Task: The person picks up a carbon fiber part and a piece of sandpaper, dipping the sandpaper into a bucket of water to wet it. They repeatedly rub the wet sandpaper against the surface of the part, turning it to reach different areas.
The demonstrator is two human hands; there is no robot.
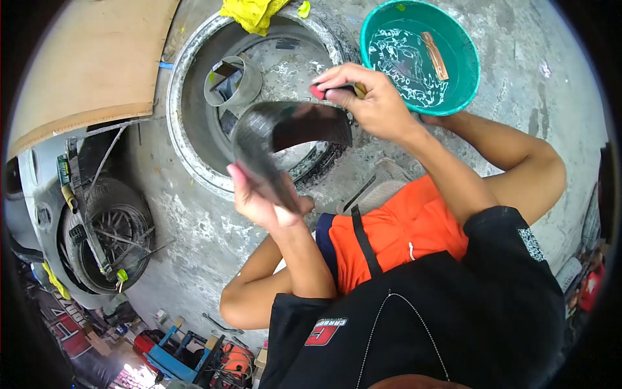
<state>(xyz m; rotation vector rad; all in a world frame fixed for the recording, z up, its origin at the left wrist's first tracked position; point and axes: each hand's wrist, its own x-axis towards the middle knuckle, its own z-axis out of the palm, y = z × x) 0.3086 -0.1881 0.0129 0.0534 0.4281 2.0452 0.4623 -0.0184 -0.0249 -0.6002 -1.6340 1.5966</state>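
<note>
A curved, glossy black panel (256,133) with a fine woven-looking surface is in my left hand (262,201), whose fingers are wrapped round its lower end. The panel arches over the near part of a round grey tub-like ring (176,123). My right hand (372,100) is closed just above the panel's right end, pinching a small black pad with a red end (317,91). Most of that pad is hidden by the fingers. Behind my right hand, a green basin (476,61) holds water and a brownish strip (435,57).
Inside the ring stands a small grey cup (253,84) with dark pieces in it. A yellow cloth (253,14) drapes over the ring's far rim. At left are a wooden board (91,58) and a wheel (110,240). Blue and orange tools (236,363) lie at lower left.
</note>
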